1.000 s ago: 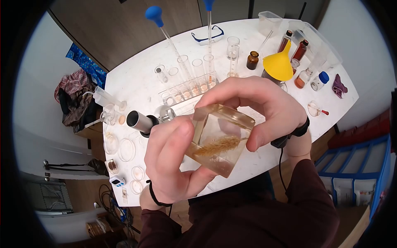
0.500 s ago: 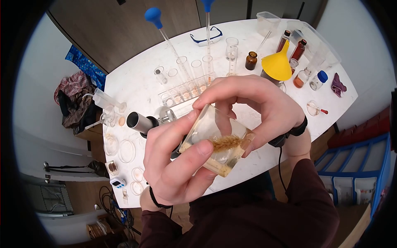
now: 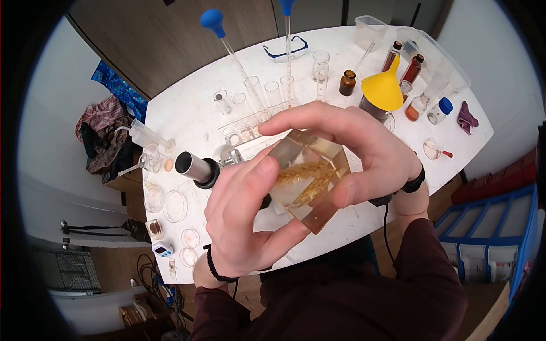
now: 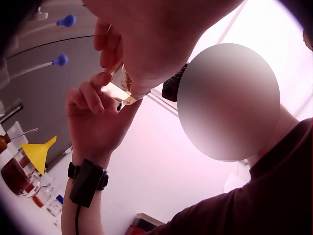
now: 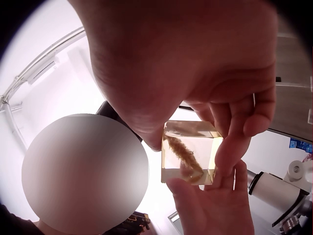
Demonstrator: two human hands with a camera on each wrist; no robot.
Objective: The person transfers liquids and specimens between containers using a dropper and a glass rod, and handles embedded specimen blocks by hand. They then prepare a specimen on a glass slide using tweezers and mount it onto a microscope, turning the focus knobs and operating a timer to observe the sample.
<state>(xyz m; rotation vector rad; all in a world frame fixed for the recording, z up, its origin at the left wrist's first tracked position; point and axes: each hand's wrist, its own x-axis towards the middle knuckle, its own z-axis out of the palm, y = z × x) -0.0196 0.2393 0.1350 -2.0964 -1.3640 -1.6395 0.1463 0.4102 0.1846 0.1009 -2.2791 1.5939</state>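
Note:
A clear resin block with a tawny dried plant spike inside is held up above the table between both hands. My left hand grips its left side and lower corner. The right hand holds it from the other side, thumb against the right face and fingers reaching over the far edge. In the right wrist view the block appears squarely, with the spike slanting through it. The left wrist view shows the block partly covered by fingers.
Behind the hands stands a microscope, with a test tube rack and pipettes beyond it. Petri dishes lie at the left. A yellow funnel, an amber bottle and several other bottles stand at the right.
The block has been turned between the hands, so the spike now shows from another side, doubled through two faces. Fingers of both hands have shifted along its edges.

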